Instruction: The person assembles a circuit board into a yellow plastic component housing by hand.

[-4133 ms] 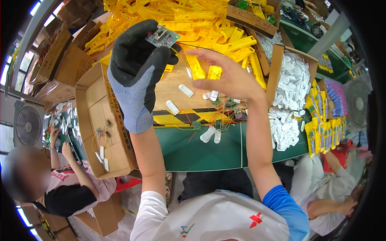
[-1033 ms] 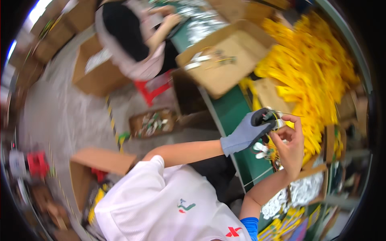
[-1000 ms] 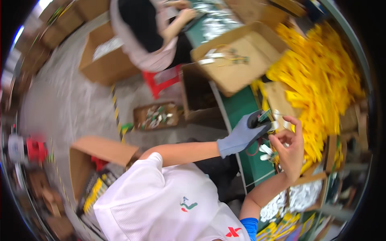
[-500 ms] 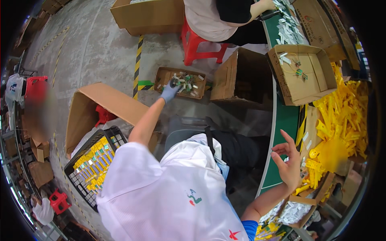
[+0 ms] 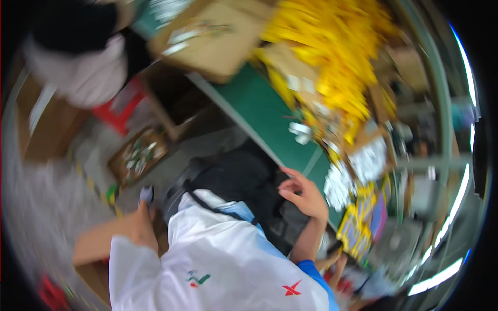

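My left hand (image 5: pixel 147 194), in a bluish-grey glove, hangs low at the left, just on my side of a shallow cardboard tray (image 5: pixel 149 169) on the floor. Small white and green pieces (image 5: pixel 139 155) lie in that tray. Motion smears the gloved fingers, and whatever they may hold is hidden. My bare right hand (image 5: pixel 307 198) is at the near edge of a green tabletop (image 5: pixel 246 98), its fingers loosely bent, thumb apart from them, nothing between. A few small white pieces (image 5: pixel 301 132) lie on the table beyond it.
Yellow parts (image 5: pixel 332 46) heap on the table's far side, with silvery-white pieces (image 5: pixel 338 189) nearer. An open cardboard box (image 5: pixel 210 62) sits at the table's edge. Another person (image 5: pixel 85 67) sits at the upper left by a red stool (image 5: pixel 122 111). A carton (image 5: pixel 106 241) stands lower left.
My view has swung right, so the scene is turned and blurred. My left hand has drawn back from the floor tray toward me. The right hand stays near the table edge, fingers slightly more bent.
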`<state>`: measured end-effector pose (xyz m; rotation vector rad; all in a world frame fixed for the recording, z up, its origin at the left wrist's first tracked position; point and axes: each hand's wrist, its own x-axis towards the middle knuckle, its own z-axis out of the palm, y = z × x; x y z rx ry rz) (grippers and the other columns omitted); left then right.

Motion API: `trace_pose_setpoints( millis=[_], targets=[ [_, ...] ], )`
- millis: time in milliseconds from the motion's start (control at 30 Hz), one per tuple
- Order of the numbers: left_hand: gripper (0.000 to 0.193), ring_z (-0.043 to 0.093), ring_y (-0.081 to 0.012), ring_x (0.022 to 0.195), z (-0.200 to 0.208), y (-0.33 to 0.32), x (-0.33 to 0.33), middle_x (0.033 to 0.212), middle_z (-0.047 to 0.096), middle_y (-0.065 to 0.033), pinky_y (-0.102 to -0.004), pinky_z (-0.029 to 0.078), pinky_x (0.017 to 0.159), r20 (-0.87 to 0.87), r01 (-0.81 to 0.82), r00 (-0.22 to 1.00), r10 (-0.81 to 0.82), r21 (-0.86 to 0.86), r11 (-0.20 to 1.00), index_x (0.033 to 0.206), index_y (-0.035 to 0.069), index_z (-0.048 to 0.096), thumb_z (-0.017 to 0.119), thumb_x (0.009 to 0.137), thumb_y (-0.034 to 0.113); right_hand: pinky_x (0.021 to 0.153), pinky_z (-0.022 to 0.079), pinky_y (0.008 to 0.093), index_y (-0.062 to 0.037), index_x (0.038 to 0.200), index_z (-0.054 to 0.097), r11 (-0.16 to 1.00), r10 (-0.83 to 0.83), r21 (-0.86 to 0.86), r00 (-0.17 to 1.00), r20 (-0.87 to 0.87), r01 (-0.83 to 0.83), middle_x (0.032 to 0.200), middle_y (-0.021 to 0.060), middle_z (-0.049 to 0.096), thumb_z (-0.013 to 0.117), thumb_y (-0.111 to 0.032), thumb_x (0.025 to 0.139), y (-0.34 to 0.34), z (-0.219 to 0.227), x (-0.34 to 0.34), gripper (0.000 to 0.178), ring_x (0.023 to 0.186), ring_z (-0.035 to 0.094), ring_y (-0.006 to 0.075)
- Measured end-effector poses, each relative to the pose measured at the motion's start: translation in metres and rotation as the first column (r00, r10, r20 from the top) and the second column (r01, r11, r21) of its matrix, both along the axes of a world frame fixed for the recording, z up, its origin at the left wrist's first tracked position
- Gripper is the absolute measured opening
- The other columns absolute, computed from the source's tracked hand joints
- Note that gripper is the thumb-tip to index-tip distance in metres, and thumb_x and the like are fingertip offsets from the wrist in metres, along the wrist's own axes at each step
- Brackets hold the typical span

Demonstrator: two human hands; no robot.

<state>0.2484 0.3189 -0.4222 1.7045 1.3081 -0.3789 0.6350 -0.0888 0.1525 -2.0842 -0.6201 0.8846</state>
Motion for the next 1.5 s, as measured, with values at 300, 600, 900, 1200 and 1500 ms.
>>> trace_pose_setpoints(
  millis=[300, 600, 900, 1200, 1500],
  targets=[
    [0.042, 0.065, -0.0412, 0.1, 0.119, -0.059, 0.255, 0.1, 0.068, -0.0247, -0.0473, 0.051, 0.086, 0.067, 0.559, 0.798, -0.599, 0.288, 0.778, 0.108, 0.004, 0.067, 0.06, 0.089, 0.041, 0.067, 0.051, 0.0299, -0.0047, 0.117, 0.064, 0.78, -0.595, 0.154, 0.643, 0.482, 0.607, 0.085, 0.008, 0.069, 0.071, -0.014, 0.084, -0.063, -0.023, 0.016, 0.035, 0.071, 0.063, 0.0168],
    [0.035, 0.059, -0.036, 0.11, 0.379, -0.141, 0.313, 0.118, 0.063, -0.0169, -0.0445, 0.047, 0.094, 0.257, 0.804, 0.12, -0.959, 0.542, 0.246, 0.116, 0.009, 0.064, 0.063, 0.087, 0.028, 0.088, 0.05, 0.041, -0.0081, 0.117, 0.062, 0.692, -0.522, 0.208, 0.281, 0.805, 0.691, 0.104, 0.013, 0.064, 0.069, -0.017, 0.082, -0.091, -0.043, 0.112, 0.037, 0.105, 0.06, 0.03],
    [0.032, 0.066, -0.029, 0.104, 0.456, -0.214, 0.353, 0.109, 0.068, -0.0166, -0.0336, 0.048, 0.093, 0.831, 0.858, 0.129, -0.541, 0.18, 0.481, 0.11, 0.001, 0.066, 0.057, 0.079, -0.004, 0.085, 0.048, 0.0418, -0.0058, 0.095, 0.058, 0.725, -0.478, 0.15, 0.334, 0.813, 0.673, 0.096, 0.0111, 0.062, 0.071, -0.016, 0.08, -0.119, -0.064, 0.118, 0.022, 0.1, 0.057, 0.0322],
    [0.034, 0.065, -0.0284, 0.099, 0.482, -0.263, 0.404, 0.109, 0.067, -0.0167, -0.0338, 0.05, 0.088, 0.797, 0.764, -0.071, -0.6, 0.431, 0.481, 0.119, 0.002, 0.062, 0.06, 0.085, -0.001, 0.064, 0.051, 0.0341, -0.0015, 0.093, 0.063, 0.655, -0.665, 0.435, 0.197, 0.72, 0.618, 0.083, 0.0111, 0.067, 0.07, -0.015, 0.085, -0.101, -0.015, 0.061, 0.017, 0.071, 0.065, 0.0251],
    [0.04, 0.063, -0.0185, 0.101, 0.469, -0.27, 0.429, 0.112, 0.066, -0.012, -0.0321, 0.049, 0.089, 0.893, 0.727, 0.135, -0.429, 0.205, 0.655, 0.13, -0.002, 0.053, 0.058, 0.09, 0.0, 0.064, 0.048, 0.0251, -0.0013, 0.097, 0.061, 0.19, -0.981, 0.931, 0.108, 0.164, 0.312, 0.081, 0.0026, 0.063, 0.065, -0.015, 0.093, -0.111, -0.011, 0.068, 0.014, 0.067, 0.058, 0.0105]
  ],
)
